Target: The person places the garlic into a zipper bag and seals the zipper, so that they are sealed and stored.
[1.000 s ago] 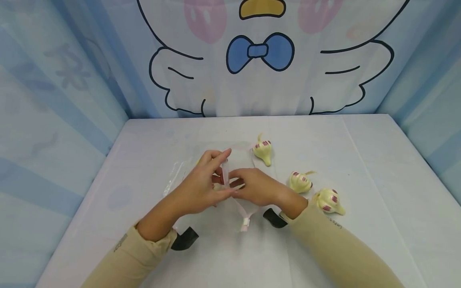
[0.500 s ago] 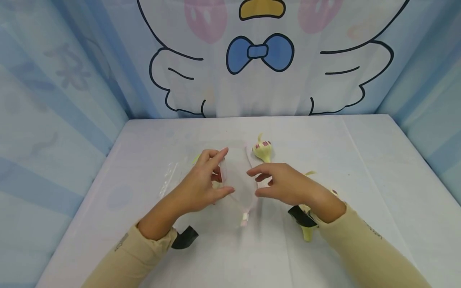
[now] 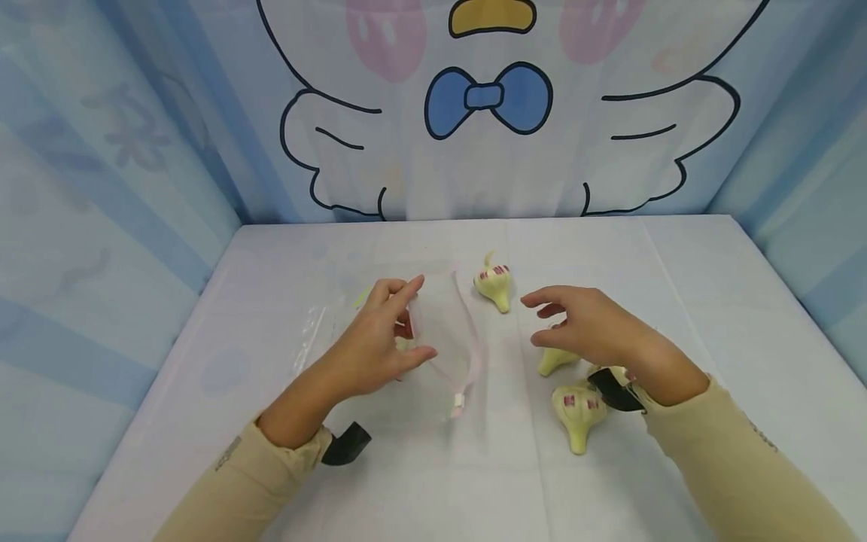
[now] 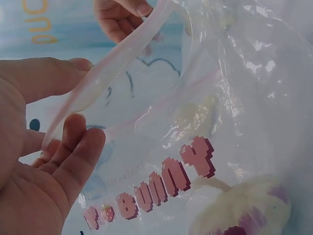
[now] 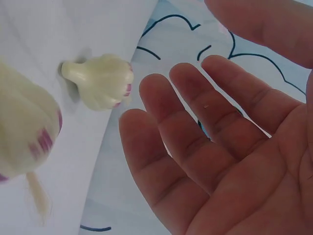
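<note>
My left hand (image 3: 372, 346) grips one side of the mouth of a clear zip bag (image 3: 472, 339), its thumb and fingers around the pink zip edge. The bag's mouth gapes, and a white slider (image 3: 459, 400) sits at its near end. Through the printed plastic in the left wrist view, a garlic bulb (image 4: 244, 208) shows inside. My right hand (image 3: 596, 324) hovers right of the bag, holding nothing, fingers loosely extended. Below it lie garlic bulbs, one (image 3: 558, 363) partly hidden by the hand and another (image 3: 579, 410) nearer me. In the right wrist view, a bulb (image 5: 29, 127) looms close.
A further garlic bulb (image 3: 494, 284) lies on the white tabletop (image 3: 677, 301) behind the bag's right side. A black wrist strap end (image 3: 615, 390) partly covers another bulb. Printed curtains (image 3: 494, 173) stand behind and at both sides of the table.
My right hand has let go of the bag's edge and moved right, over the garlic bulbs. The bag's mouth has spread wider. My left hand has stayed nearly in place.
</note>
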A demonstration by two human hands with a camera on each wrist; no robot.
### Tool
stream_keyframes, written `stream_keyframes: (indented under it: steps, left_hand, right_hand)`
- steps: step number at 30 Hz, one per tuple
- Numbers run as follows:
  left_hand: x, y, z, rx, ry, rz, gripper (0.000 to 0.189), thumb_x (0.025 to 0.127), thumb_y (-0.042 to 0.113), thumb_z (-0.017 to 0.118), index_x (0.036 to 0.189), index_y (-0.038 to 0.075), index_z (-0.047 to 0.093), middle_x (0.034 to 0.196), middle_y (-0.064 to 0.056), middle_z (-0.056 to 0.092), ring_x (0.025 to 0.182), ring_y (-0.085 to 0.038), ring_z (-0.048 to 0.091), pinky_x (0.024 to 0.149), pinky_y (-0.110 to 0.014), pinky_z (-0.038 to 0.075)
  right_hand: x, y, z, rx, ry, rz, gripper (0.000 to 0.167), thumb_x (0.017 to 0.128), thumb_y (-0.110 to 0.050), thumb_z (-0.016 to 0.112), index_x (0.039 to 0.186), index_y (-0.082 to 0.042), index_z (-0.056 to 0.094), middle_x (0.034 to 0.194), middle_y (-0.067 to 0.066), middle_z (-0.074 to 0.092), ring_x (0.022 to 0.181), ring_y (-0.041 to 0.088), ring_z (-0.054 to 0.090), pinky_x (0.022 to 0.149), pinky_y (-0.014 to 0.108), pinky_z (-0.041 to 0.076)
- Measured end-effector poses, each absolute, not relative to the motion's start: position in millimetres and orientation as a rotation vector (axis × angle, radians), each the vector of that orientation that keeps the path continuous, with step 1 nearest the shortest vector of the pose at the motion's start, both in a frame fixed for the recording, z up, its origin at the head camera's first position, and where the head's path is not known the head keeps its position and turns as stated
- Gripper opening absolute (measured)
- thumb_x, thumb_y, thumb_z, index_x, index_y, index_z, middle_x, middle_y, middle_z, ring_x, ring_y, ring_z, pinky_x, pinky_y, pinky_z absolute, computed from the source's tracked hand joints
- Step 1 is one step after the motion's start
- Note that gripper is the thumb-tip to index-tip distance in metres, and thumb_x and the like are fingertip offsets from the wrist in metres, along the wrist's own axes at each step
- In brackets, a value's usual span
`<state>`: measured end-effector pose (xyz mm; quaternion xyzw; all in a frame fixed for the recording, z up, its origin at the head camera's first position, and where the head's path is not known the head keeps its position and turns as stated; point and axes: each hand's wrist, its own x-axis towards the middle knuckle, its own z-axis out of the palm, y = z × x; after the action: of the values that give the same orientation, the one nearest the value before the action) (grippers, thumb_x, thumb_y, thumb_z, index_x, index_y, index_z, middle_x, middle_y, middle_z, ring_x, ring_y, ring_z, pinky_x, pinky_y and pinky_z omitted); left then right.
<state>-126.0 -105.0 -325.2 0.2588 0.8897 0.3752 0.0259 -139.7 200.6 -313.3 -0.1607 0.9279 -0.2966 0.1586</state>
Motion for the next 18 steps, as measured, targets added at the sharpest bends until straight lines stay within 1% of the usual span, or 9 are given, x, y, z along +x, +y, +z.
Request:
stream_keyframes:
  steps: [6,9,13,16,18]
  left_hand:
    - [-126,-105,-326,0.798,2.738,1.152,0.092,0.083,0.012,0.084,0.156,0.0,0.029,0.134,-0.015,0.039,0.097,-0.021,0.061,0.067,-0.022,0.057]
    - [-126,-105,-326,0.805,2.745,1.14,0.092,0.083,0.012,0.084,0.156,0.0,0.029,0.134,-0.015,0.039,0.097,-0.02,0.06,0.07,-0.025,0.058]
    - [-126,-106,-326,0.808,2.755,1.125,0.092,0.083,0.013,0.084,0.156,0.0,0.029,0.133,-0.015,0.039,0.096,-0.019,0.06,0.071,-0.024,0.057]
    - [-126,-106,-326,0.785,2.753,1.125,0.093,0.082,0.013,0.084,0.156,0.001,0.029,0.134,-0.015,0.039,0.096,-0.019,0.06,0.068,-0.02,0.056]
    - [-125,-107,-326,0.769,2.745,1.134,0.093,0.082,0.013,0.084,0.156,0.001,0.029,0.135,-0.015,0.038,0.097,-0.02,0.06,0.066,-0.019,0.055]
  right_hand:
    - [-131,218,-319,-0.464,2.653,-0.797,0.054,0.09,-0.024,0.075,0.138,-0.006,0.058,0.127,0.014,0.063,0.112,0.031,0.061,0.091,0.049,0.051]
    - [-123,226,-324,-0.452,2.62,-0.831,0.056,0.088,-0.021,0.076,0.138,-0.004,0.057,0.128,0.017,0.061,0.107,0.033,0.061,0.075,0.045,0.058]
    - [-113,231,-327,-0.45,2.601,-0.819,0.059,0.087,-0.024,0.078,0.139,-0.005,0.057,0.127,0.015,0.061,0.103,0.031,0.06,0.072,0.042,0.058]
    - [-106,232,-327,-0.464,2.618,-0.751,0.061,0.086,-0.029,0.079,0.139,-0.006,0.057,0.125,0.012,0.062,0.106,0.03,0.06,0.085,0.044,0.053]
    - [-100,234,-327,-0.445,2.633,-0.707,0.062,0.086,-0.031,0.079,0.138,-0.006,0.057,0.123,0.011,0.062,0.105,0.03,0.06,0.084,0.045,0.053]
